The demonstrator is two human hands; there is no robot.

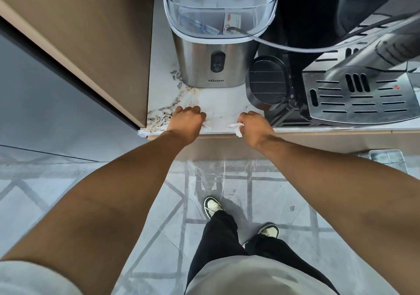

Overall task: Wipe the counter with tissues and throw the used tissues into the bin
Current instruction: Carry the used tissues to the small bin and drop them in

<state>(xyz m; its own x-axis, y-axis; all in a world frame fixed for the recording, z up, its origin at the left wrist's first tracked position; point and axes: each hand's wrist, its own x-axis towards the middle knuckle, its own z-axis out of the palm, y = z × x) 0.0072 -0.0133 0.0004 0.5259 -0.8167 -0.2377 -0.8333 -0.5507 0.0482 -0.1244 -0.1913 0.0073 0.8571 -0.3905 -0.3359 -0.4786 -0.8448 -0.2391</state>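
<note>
The white marble counter (223, 100) has brown veining at its left end. My left hand (186, 120) rests on it near the front edge, fingers closed around a crumpled white tissue (208, 119) that pokes out to the right. My right hand (254, 125) sits a little further right at the counter's front edge, closed on another white tissue (236, 128) that sticks out to the left and hangs slightly over the edge. A bare strip of counter lies between the two hands. No bin is visible.
A steel Hicon appliance (213, 62) with a clear lid stands just behind my hands. A black round-topped unit (267, 82) and a coffee machine drip tray (354, 97) fill the right. A brown cabinet side (86, 44) bounds the left. My feet stand on grey tiled floor (159, 203).
</note>
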